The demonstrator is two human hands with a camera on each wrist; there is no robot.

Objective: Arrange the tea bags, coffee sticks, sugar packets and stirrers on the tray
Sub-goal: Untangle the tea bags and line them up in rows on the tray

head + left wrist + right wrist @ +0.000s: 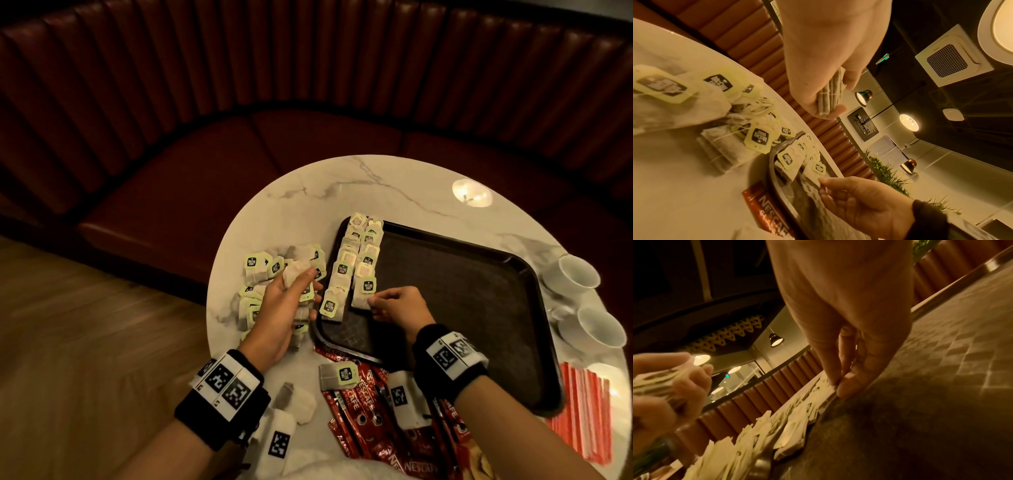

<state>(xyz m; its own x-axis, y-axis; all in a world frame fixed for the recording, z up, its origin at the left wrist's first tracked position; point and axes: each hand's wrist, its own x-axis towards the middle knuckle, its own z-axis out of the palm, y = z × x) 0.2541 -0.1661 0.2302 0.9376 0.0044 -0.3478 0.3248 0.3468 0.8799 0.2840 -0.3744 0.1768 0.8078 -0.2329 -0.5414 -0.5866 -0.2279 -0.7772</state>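
Observation:
A dark brown tray (462,291) lies on the round marble table (308,192). Two rows of tea bags (354,260) with lime tags run along its left edge. My right hand (373,303) pinches the near corner of the closest tea bag (363,291) in the second row, flat on the tray (941,369). My left hand (298,284) hovers over the loose tea bag pile (260,270) left of the tray, gripping a small stack of tea bags (830,95). Red coffee sticks (363,407) lie at the near edge, with striped red stirrers (579,414) at right.
Two white cups (579,274) stand right of the tray. White sugar packets (301,401) and a stray tea bag (339,375) lie near my wrists. A dark red curved bench (239,154) wraps behind the table; wooden floor (85,325) lies to the left.

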